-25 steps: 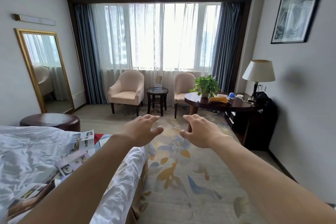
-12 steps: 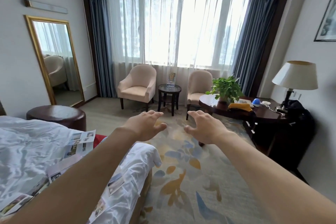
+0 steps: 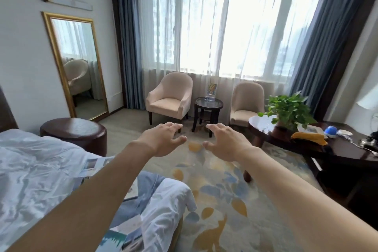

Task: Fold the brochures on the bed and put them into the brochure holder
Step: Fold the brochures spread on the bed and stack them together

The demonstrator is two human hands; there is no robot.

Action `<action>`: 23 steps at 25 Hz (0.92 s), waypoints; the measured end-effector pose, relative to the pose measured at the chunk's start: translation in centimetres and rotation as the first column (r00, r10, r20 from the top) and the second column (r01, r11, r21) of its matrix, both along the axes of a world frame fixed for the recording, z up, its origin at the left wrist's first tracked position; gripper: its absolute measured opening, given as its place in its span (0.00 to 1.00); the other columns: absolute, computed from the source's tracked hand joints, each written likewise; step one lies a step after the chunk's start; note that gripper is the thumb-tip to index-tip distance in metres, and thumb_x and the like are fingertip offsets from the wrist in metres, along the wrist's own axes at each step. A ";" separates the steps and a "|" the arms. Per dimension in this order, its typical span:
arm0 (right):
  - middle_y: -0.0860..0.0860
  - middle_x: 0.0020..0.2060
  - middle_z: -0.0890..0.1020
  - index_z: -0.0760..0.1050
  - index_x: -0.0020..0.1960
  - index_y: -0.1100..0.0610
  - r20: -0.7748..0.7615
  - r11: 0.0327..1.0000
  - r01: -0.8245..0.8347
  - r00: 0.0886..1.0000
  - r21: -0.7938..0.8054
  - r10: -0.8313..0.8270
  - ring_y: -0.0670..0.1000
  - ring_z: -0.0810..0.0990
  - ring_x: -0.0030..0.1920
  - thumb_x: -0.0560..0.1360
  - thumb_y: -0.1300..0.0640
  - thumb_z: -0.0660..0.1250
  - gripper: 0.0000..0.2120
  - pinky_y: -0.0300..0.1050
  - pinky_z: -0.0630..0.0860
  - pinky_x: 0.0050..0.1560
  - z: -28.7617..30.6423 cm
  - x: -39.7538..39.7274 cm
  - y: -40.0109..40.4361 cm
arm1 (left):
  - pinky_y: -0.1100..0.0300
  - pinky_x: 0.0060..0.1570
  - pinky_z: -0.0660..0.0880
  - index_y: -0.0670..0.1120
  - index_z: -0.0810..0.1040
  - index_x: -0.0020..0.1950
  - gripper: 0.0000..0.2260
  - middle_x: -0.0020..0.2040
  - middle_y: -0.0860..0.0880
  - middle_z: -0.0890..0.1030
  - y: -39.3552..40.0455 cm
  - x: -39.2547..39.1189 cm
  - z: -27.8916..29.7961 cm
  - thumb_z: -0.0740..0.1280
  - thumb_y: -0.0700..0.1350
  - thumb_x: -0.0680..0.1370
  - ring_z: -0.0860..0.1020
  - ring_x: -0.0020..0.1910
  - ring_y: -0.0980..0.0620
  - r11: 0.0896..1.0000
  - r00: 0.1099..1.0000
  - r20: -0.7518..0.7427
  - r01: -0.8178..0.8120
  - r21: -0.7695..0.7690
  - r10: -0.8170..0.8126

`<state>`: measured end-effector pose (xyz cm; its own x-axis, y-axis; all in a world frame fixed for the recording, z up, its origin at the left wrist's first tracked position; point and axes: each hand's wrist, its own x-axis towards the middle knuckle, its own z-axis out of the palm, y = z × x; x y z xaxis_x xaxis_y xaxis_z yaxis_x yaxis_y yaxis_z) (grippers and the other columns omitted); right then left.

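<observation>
Head view: both arms are reaching forward over the carpet, palms down.
Left hand [image 3: 163, 137]: hovering at frame centre, its grip wide, fingers loosely bent and holding nothing.
Right hand [image 3: 227, 141]: hovering just beside the left, the thumbs near but apart; its grip is also wide and holding nothing.
Brochure holder [image 3: 211, 92]: a clear stand is sitting upright on the small round tabletop [image 3: 208, 102] between the two beige armchairs [image 3: 169, 98], above centre of the frame; colourful printed paper is showing inside it, too small to read.
Brochures [image 3: 96, 164]: lying unfolded on the bed [image 3: 30, 170] at lower left, one near the foot edge and partly hidden by the left forearm; more printed sheets [image 3: 126, 229] are lying near the bed's bottom corner, blurred.
Bed edge: the white cover is hanging over the corner at lower centre.
Open room: patterned carpet [image 3: 214, 200] is stretching from the bed to the chairs; a dark ottoman [image 3: 73, 133] is standing at left, a dark desk with a potted plant [image 3: 288, 108] at right.
</observation>
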<state>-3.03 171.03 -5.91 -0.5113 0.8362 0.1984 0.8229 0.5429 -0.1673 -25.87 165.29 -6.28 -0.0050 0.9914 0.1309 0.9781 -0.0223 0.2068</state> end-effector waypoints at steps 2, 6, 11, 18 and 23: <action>0.49 0.73 0.67 0.58 0.78 0.47 0.002 0.999 -0.051 0.999 -0.007 0.051 0.55 0.69 0.71 0.76 0.36 0.61 0.34 0.54 0.69 0.65 -0.7 -3.7 3.3 | 0.46 0.70 0.65 0.54 0.59 0.79 0.30 0.78 0.53 0.63 2.1 -2.8 -0.3 0.54 0.65 0.80 0.63 0.75 0.50 0.998 0.998 0.020 -0.054 -0.017 0.055; 0.50 0.73 0.68 0.59 0.78 0.47 0.000 0.969 -0.245 0.970 -0.026 0.245 0.55 0.70 0.70 0.75 0.36 0.63 0.35 0.53 0.69 0.65 -2.7 -13.4 8.7 | 0.48 0.72 0.62 0.53 0.60 0.79 0.30 0.79 0.51 0.62 3.8 -9.6 -1.7 0.55 0.64 0.80 0.62 0.76 0.50 0.974 0.970 0.081 -0.225 -0.041 0.228; 0.50 0.71 0.71 0.62 0.76 0.46 0.016 0.840 -0.538 0.841 -0.067 0.540 0.54 0.73 0.68 0.75 0.36 0.64 0.33 0.51 0.72 0.60 -6.8 -25.9 11.2 | 0.47 0.70 0.65 0.52 0.62 0.78 0.29 0.78 0.51 0.64 0.7 -17.9 -5.1 0.56 0.63 0.80 0.65 0.75 0.48 0.849 0.841 0.114 -0.524 -0.069 0.528; 0.52 0.73 0.70 0.61 0.77 0.46 0.096 0.581 -0.786 0.575 -0.212 0.812 0.57 0.71 0.70 0.75 0.38 0.64 0.34 0.54 0.71 0.65 -15.0 -39.0 6.2 | 0.50 0.70 0.64 0.54 0.59 0.79 0.29 0.80 0.51 0.60 -9.2 -24.9 -12.8 0.56 0.63 0.81 0.63 0.76 0.47 0.606 0.594 0.127 -0.761 -0.233 0.794; 0.51 0.71 0.71 0.59 0.78 0.47 0.145 0.439 -0.861 0.414 -0.257 0.899 0.56 0.72 0.69 0.76 0.38 0.64 0.34 0.53 0.72 0.61 -19.5 -47.0 0.7 | 0.49 0.64 0.67 0.55 0.59 0.79 0.29 0.79 0.51 0.60 -17.0 -30.6 -17.8 0.54 0.65 0.81 0.66 0.73 0.47 0.462 0.436 0.154 -0.830 -0.314 0.887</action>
